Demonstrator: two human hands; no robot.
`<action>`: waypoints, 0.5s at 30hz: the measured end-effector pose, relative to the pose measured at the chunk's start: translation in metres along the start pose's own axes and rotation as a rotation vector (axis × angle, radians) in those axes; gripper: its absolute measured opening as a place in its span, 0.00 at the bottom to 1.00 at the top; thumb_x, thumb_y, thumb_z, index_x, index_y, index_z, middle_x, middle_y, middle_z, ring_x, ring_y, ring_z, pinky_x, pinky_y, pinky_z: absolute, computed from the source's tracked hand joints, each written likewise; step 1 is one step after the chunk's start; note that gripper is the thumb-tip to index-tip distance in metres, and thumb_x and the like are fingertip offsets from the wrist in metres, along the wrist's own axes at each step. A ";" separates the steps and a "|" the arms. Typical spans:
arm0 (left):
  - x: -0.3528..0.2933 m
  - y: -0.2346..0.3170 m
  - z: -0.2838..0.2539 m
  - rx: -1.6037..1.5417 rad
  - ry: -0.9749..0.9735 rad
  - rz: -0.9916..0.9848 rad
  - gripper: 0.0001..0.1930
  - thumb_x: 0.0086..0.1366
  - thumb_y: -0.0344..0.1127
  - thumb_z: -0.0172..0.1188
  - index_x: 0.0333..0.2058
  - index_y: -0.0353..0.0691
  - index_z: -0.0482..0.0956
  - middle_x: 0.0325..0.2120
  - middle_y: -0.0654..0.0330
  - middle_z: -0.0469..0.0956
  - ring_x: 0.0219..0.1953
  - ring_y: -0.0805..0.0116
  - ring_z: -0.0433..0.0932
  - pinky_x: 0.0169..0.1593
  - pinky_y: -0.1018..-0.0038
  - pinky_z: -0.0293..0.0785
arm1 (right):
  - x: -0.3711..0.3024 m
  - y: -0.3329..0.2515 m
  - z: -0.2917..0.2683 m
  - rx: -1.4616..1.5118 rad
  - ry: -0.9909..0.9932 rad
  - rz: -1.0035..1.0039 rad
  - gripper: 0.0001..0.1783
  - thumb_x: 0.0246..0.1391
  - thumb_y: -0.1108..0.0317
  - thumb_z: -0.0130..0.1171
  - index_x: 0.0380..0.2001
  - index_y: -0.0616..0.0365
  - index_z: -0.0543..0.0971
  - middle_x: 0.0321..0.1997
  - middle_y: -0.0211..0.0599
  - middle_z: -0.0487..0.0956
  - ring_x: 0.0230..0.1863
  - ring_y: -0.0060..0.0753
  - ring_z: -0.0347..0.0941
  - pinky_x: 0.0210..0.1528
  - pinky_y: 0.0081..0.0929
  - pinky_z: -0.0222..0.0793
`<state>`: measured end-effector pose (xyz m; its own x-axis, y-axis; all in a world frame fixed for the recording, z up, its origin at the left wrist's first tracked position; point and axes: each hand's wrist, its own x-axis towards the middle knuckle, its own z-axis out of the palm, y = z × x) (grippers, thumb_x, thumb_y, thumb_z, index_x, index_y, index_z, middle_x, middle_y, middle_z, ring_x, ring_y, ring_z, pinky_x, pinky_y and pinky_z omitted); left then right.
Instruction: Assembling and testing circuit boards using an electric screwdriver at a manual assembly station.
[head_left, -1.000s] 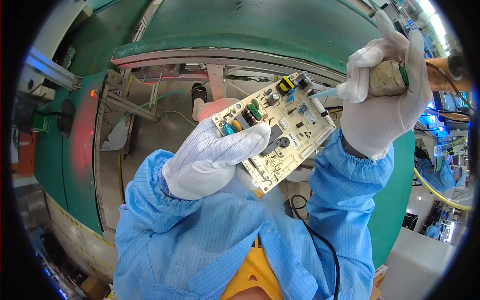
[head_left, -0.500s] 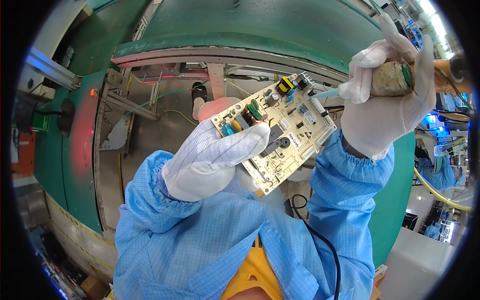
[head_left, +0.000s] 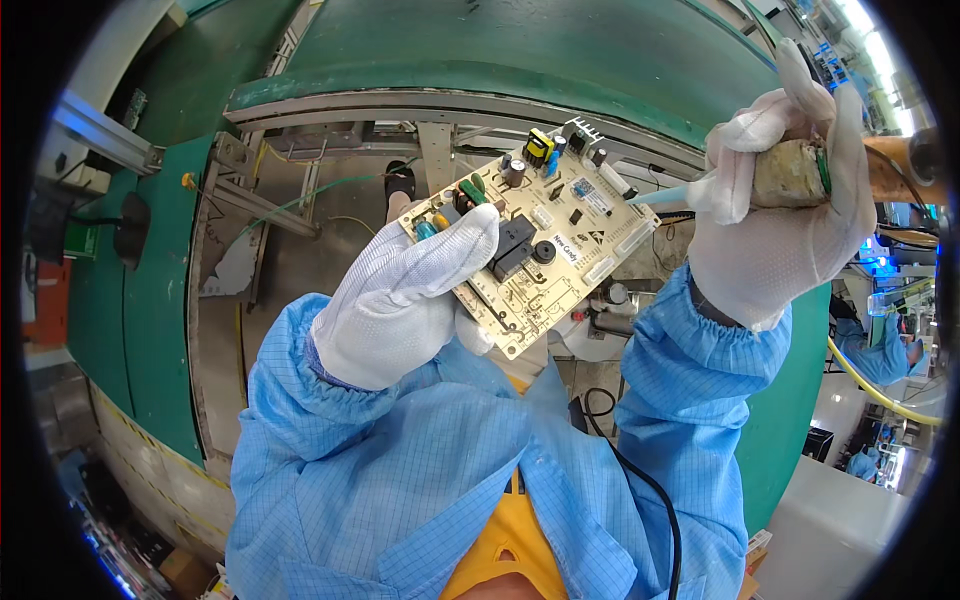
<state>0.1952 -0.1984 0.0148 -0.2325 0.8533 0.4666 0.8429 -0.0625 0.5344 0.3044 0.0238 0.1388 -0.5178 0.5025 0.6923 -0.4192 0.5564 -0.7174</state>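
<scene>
My left hand [head_left: 405, 290], in a white glove, grips a cream-coloured circuit board [head_left: 575, 270] by its left edge, thumb on top. The board is tilted, with a black relay, a yellow-and-black transformer, capacitors and a metal heat sink showing on its face. At the upper right, my gloved right hand [head_left: 770, 235] is closed round a worn, tan-grey block-shaped tool [head_left: 790, 175] with a green edge. A thin pale-blue tip [head_left: 660, 196] reaches from the fingers towards the board's right edge; whether it touches is unclear.
A green-topped bench [head_left: 520, 45] with a metal frame lies across the far side. Another green surface [head_left: 165, 320] runs along the left. A brown cylinder [head_left: 900, 165] stands by my right hand. A black cable [head_left: 655, 480] hangs over my right side, and a yellow hose [head_left: 880, 390] curves at the right.
My left hand has drawn the circuit board a little to the left and up. My right hand has shifted slightly to the right with the tool still in it.
</scene>
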 end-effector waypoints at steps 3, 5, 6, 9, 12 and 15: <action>0.004 0.006 0.006 -0.343 0.088 -0.071 0.24 0.62 0.24 0.56 0.58 0.39 0.69 0.53 0.52 0.74 0.54 0.60 0.75 0.57 0.71 0.71 | -0.004 -0.006 0.002 -0.104 0.010 -0.018 0.23 0.67 0.62 0.38 0.45 0.75 0.74 0.22 0.39 0.76 0.16 0.24 0.66 0.15 0.17 0.61; 0.004 0.008 0.007 -0.573 0.145 -0.119 0.22 0.63 0.19 0.53 0.56 0.38 0.72 0.52 0.50 0.74 0.53 0.60 0.76 0.55 0.71 0.73 | -0.007 -0.009 0.006 -0.139 0.013 -0.024 0.23 0.67 0.63 0.38 0.45 0.75 0.74 0.22 0.39 0.76 0.16 0.24 0.66 0.15 0.17 0.61; 0.003 0.009 0.007 -0.688 0.173 -0.144 0.21 0.63 0.17 0.52 0.55 0.37 0.73 0.52 0.50 0.75 0.52 0.59 0.77 0.55 0.71 0.74 | -0.008 -0.009 0.009 -0.210 0.031 -0.064 0.23 0.67 0.62 0.38 0.45 0.74 0.74 0.22 0.39 0.76 0.16 0.23 0.66 0.15 0.17 0.61; 0.003 0.007 0.001 -0.687 0.178 -0.109 0.23 0.62 0.18 0.54 0.56 0.37 0.71 0.51 0.50 0.75 0.51 0.59 0.78 0.55 0.70 0.74 | -0.009 -0.006 0.017 -0.418 0.080 -0.187 0.23 0.67 0.61 0.39 0.46 0.73 0.74 0.22 0.40 0.76 0.16 0.23 0.65 0.15 0.16 0.59; 0.001 0.004 -0.003 -0.458 0.122 0.009 0.31 0.59 0.25 0.61 0.61 0.39 0.64 0.51 0.50 0.76 0.50 0.60 0.78 0.57 0.68 0.72 | -0.011 -0.004 0.026 -0.626 0.129 -0.307 0.24 0.67 0.60 0.39 0.47 0.72 0.74 0.23 0.40 0.76 0.16 0.23 0.64 0.15 0.15 0.58; 0.004 0.006 0.006 -0.851 0.189 -0.102 0.19 0.64 0.16 0.51 0.53 0.35 0.74 0.51 0.50 0.75 0.51 0.63 0.77 0.55 0.74 0.73 | -0.011 -0.004 0.016 -0.171 0.029 -0.150 0.25 0.64 0.56 0.44 0.49 0.70 0.73 0.27 0.41 0.76 0.19 0.23 0.64 0.19 0.17 0.61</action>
<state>0.2024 -0.1923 0.0163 -0.4268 0.7805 0.4567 0.1833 -0.4199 0.8889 0.2997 0.0058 0.1325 -0.4364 0.4234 0.7939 -0.3559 0.7292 -0.5845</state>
